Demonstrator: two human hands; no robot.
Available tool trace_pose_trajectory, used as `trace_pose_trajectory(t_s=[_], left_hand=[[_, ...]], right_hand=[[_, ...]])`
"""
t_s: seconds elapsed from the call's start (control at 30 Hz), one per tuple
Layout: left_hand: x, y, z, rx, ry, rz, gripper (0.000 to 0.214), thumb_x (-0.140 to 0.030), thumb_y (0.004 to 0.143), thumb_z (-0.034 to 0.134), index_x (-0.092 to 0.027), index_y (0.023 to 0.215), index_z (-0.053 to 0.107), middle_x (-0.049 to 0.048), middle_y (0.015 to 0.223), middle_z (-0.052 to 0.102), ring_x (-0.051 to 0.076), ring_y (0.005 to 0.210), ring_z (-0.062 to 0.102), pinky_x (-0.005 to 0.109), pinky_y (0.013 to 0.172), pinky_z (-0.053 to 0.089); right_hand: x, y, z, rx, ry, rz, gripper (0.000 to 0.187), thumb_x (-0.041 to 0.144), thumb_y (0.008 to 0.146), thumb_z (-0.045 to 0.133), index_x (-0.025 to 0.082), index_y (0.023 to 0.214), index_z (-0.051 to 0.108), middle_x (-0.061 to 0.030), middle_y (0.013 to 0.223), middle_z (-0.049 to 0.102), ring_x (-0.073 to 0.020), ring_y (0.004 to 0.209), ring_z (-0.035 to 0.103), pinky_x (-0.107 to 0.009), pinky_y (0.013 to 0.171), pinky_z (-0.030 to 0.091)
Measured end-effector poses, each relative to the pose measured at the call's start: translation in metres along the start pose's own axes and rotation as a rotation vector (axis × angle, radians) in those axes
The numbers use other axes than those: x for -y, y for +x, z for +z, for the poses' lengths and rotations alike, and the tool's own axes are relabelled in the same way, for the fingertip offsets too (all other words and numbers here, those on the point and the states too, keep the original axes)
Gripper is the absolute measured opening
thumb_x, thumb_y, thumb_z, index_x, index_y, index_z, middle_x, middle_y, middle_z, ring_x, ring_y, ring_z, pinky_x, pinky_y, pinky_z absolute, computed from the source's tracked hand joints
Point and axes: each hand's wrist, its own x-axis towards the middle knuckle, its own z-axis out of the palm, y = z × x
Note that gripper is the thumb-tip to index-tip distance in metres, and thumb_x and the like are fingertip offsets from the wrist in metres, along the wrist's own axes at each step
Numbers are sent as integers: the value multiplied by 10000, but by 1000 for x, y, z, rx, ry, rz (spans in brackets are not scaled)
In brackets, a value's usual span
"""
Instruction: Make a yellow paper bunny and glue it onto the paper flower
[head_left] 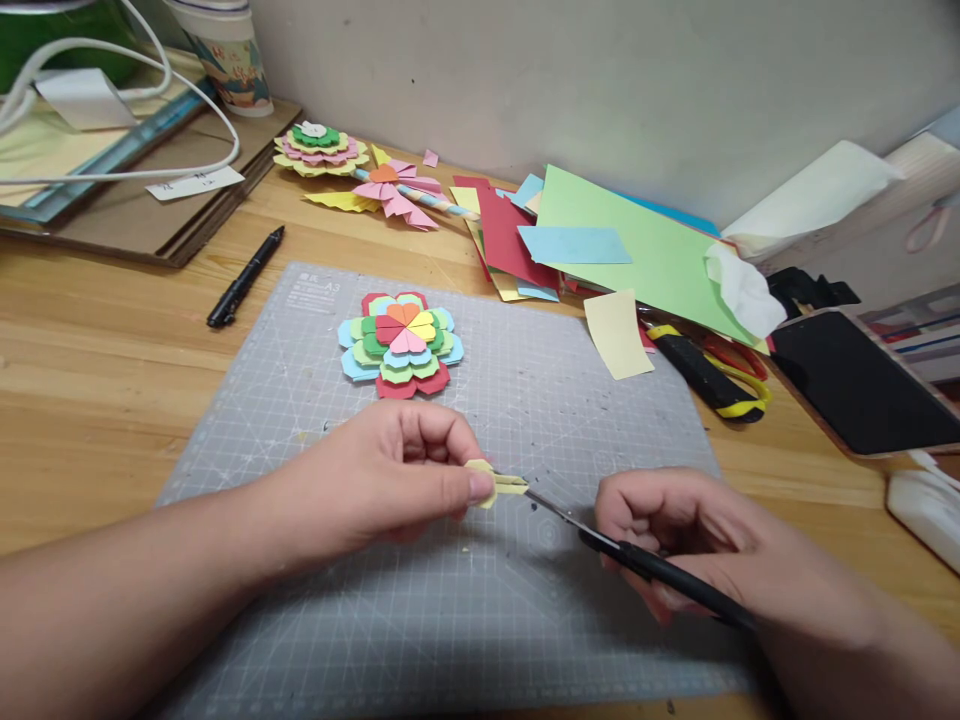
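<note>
Both of the person's hands are raised over the grey cutting mat (292, 410). The left hand (397, 480) pinches a small pale yellow paper piece (511, 487) between thumb and forefinger, its narrow end sticking out to the right. The right hand (720, 540) has its fingers wrapped round a black-handled tool (652, 568) (scissors seen edge-on, by the look of it from here), the thin metal tip reaching that narrow end. Just beyond the left hand, a layered paper flower (406, 340) lies flat on the mat. A black pen (247, 278) rests on the wooden table (127, 320), and a green sheet (630, 265) lies near the wall (562, 80).
</note>
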Motion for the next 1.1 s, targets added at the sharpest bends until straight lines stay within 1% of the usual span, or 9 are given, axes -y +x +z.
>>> trace_pose_trajectory(t_s=[0.07, 0.23, 0.33, 0.4, 0.7, 0.87, 0.97, 1.03, 1.1], left_hand=[[0, -1, 1, -12, -4, 5, 199, -303, 780, 701, -161, 696, 590, -82, 513, 489, 13, 393, 327, 105, 353, 244], [0, -1, 2, -46, -5, 27, 224, -318, 775, 708, -161, 690, 573, -86, 489, 473, 15, 388, 326, 106, 356, 242], [-1, -1, 3, -62, -2, 43, 236, -326, 769, 714, -157, 686, 571, -86, 486, 472, 14, 393, 330, 103, 360, 251], [-1, -1, 3, -59, -9, 46, 243, -331, 764, 718, -156, 682, 570, -87, 485, 468, 14, 393, 322, 103, 356, 249], [1, 0, 1, -42, 2, 13, 251, -358, 777, 709, -164, 706, 567, -74, 514, 492, 21, 390, 343, 124, 357, 248], [1, 1, 1, -54, 20, 4, 248, -353, 764, 712, -165, 697, 564, -69, 515, 507, 25, 386, 355, 132, 354, 248], [0, 1, 1, -57, 33, 4, 244, -344, 769, 700, -166, 684, 556, -73, 498, 491, 23, 383, 347, 128, 356, 250], [-1, 1, 2, -61, 40, 3, 239, -337, 772, 692, -167, 678, 552, -74, 493, 486, 23, 381, 346, 126, 355, 249], [-1, 1, 3, -68, 42, 3, 241, -337, 768, 691, -168, 672, 548, -70, 496, 492, 23, 378, 348, 126, 351, 246]], right_hand=[[-1, 1, 2, -18, -3, -25, 252, 360, 823, 695, 154, 798, 552, 29, 631, 557, -48, 530, 412, -150, 484, 297], [-4, 7, 5, -23, 46, -51, 293, 398, 772, 726, 164, 797, 550, 26, 655, 567, -58, 548, 401, -162, 496, 290], [-7, 10, 4, -5, 75, -53, 326, 427, 737, 744, 161, 821, 574, 12, 667, 587, -68, 553, 433, -174, 494, 296], [-9, 11, 4, 13, 90, -52, 355, 453, 726, 744, 159, 840, 580, 8, 673, 589, -70, 548, 430, -180, 488, 292], [1, 9, 8, -24, -17, 5, 340, 453, 784, 707, 173, 825, 519, 16, 694, 546, -77, 574, 378, -197, 509, 273], [-1, 9, 8, -9, 47, 4, 324, 428, 786, 720, 162, 828, 540, 16, 682, 564, -71, 580, 431, -186, 525, 304], [-3, 9, 7, 10, 95, 1, 368, 457, 751, 747, 150, 843, 567, 13, 670, 583, -59, 549, 449, -169, 500, 314], [-4, 9, 6, 17, 106, 6, 406, 481, 719, 767, 144, 856, 587, 4, 676, 603, -54, 523, 449, -154, 454, 294], [-5, 10, 6, 27, 115, 13, 417, 493, 715, 766, 141, 864, 599, 0, 659, 612, -48, 486, 435, -138, 401, 257]])
